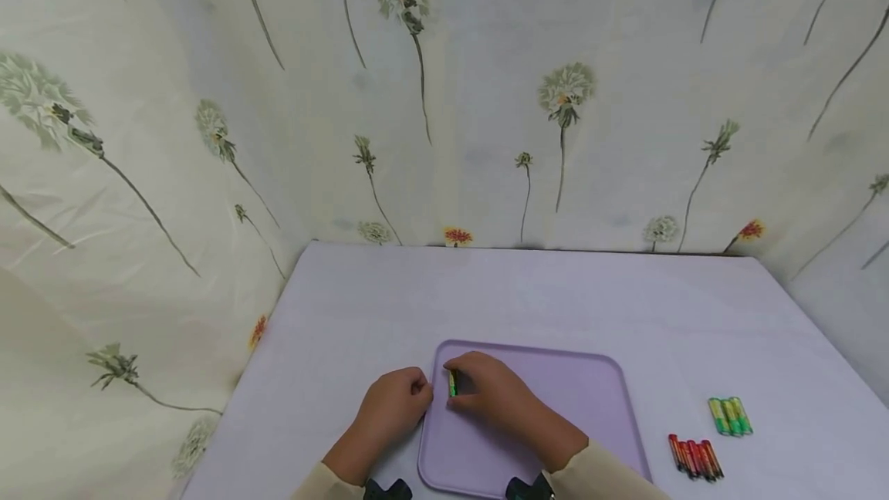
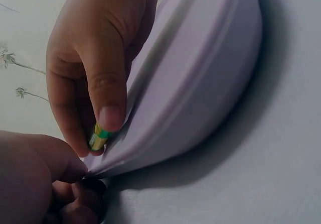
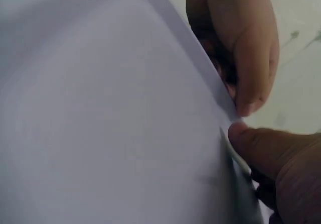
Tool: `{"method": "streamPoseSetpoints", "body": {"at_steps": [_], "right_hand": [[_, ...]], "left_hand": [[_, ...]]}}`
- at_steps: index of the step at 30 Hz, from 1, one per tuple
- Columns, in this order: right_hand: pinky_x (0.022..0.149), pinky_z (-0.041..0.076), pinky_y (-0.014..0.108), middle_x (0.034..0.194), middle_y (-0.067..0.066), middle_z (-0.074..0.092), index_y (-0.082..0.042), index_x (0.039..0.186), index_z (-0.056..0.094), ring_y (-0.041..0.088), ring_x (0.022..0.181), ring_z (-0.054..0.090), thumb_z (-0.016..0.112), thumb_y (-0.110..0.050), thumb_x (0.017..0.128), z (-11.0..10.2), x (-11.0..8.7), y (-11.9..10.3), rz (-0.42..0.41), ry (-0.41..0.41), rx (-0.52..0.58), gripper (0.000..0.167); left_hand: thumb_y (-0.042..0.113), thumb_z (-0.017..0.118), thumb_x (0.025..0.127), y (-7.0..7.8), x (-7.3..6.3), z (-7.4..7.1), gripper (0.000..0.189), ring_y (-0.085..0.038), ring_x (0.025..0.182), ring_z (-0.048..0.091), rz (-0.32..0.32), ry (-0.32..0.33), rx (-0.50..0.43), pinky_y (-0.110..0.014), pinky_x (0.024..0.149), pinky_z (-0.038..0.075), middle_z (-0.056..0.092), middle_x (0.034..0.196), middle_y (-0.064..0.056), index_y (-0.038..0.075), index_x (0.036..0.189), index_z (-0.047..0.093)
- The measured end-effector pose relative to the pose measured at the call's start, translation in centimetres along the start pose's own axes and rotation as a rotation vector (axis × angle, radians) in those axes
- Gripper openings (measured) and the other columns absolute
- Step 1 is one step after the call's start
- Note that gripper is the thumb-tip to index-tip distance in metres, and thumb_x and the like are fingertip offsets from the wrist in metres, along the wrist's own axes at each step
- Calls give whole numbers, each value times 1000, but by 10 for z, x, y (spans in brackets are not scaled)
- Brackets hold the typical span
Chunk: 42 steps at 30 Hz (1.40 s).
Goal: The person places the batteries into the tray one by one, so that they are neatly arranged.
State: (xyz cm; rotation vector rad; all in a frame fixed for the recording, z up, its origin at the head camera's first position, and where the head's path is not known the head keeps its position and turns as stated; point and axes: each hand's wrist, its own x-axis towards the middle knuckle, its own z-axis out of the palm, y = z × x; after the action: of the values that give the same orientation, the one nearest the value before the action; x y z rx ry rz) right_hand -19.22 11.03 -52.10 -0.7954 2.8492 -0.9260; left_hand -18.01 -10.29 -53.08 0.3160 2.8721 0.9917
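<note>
My right hand (image 1: 496, 392) pinches a green and yellow battery (image 1: 453, 383) between thumb and fingertips, over the left side of a lilac tray (image 1: 569, 388). In the left wrist view the battery (image 2: 99, 137) pokes out below the right thumb, close over the tray floor. At the tray's left edge, my left hand (image 1: 396, 403) grips the rim, with its thumb (image 3: 251, 96) on the edge and its other fingers curled outside it. The battery appears only as a dark, blurred sliver in the right wrist view.
Right of the tray, several red batteries (image 1: 696, 459) lie in a row on the white-covered table (image 1: 528, 292). Just behind them lie 3 green and yellow batteries (image 1: 730, 416). Flower-printed cloth (image 1: 479, 99) hangs behind and at the sides.
</note>
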Motion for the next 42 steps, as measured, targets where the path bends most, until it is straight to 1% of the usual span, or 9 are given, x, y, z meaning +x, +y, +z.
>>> {"method": "streamPoseSetpoints", "body": {"at_steps": [8, 15, 18, 22, 25, 30, 33, 38, 42], "right_hand": [[105, 50, 46, 121, 8, 73, -5, 125, 72, 26, 120, 66, 91, -17, 79, 10, 5, -10, 39, 42, -49, 51], [103, 52, 44, 120, 8, 75, -6, 125, 71, 25, 118, 67, 91, -20, 79, 13, 9, -16, 24, 48, -124, 52], [100, 53, 43, 122, 9, 74, -6, 136, 65, 25, 117, 68, 92, -23, 79, 14, 11, -17, 37, 42, -155, 66], [91, 55, 41, 120, 9, 74, -9, 154, 49, 24, 109, 69, 94, -28, 78, 15, 14, -21, 86, 37, -156, 90], [85, 54, 40, 116, 6, 75, -10, 158, 43, 21, 102, 68, 94, -30, 78, 15, 16, -25, 109, 32, -158, 98], [80, 54, 39, 106, 8, 75, -10, 157, 45, 20, 95, 68, 94, -33, 77, 14, 19, -29, 100, 40, -195, 96], [81, 55, 39, 105, 10, 75, -9, 154, 49, 22, 97, 69, 94, -34, 77, 15, 18, -29, 84, 52, -206, 93], [89, 56, 42, 117, 14, 74, -7, 151, 52, 26, 107, 71, 93, -35, 78, 15, 16, -28, 75, 57, -193, 88], [97, 54, 44, 128, 14, 72, -7, 148, 54, 29, 117, 69, 92, -38, 79, 15, 16, -26, 95, 36, -179, 85]], "left_hand": [[25, 66, 93, 2, 0, -1, 18, -8, 60, 49, 1, 7, -19, -27, 57, 39, 53, 64, 11, 24, 76, 61], [25, 66, 93, 0, 0, 0, 18, -7, 61, 49, -3, 8, -20, -27, 57, 39, 54, 65, 11, 24, 76, 61], [25, 65, 93, -1, 0, -1, 16, -7, 62, 50, -1, -1, -26, -28, 58, 40, 55, 66, 11, 24, 77, 62], [23, 65, 93, -1, 0, -2, 15, -7, 61, 50, 3, -18, -36, -28, 57, 40, 55, 66, 11, 23, 78, 63], [22, 65, 94, 1, -2, -4, 15, -7, 61, 50, 4, -31, -42, -28, 57, 40, 55, 65, 10, 22, 79, 63], [20, 65, 94, 0, -2, -7, 14, -8, 62, 49, 21, -41, -40, -28, 58, 39, 55, 66, 9, 22, 81, 64], [21, 65, 94, 0, -1, -7, 13, -8, 63, 50, 20, -49, -32, -29, 59, 40, 55, 67, 9, 22, 81, 64], [22, 65, 94, 2, -1, -7, 13, -9, 64, 51, 5, -55, -19, -29, 60, 40, 56, 69, 9, 22, 81, 64], [23, 65, 95, 4, -1, -8, 13, -9, 65, 51, -15, -64, -22, -29, 61, 41, 57, 70, 9, 22, 82, 63]]}}
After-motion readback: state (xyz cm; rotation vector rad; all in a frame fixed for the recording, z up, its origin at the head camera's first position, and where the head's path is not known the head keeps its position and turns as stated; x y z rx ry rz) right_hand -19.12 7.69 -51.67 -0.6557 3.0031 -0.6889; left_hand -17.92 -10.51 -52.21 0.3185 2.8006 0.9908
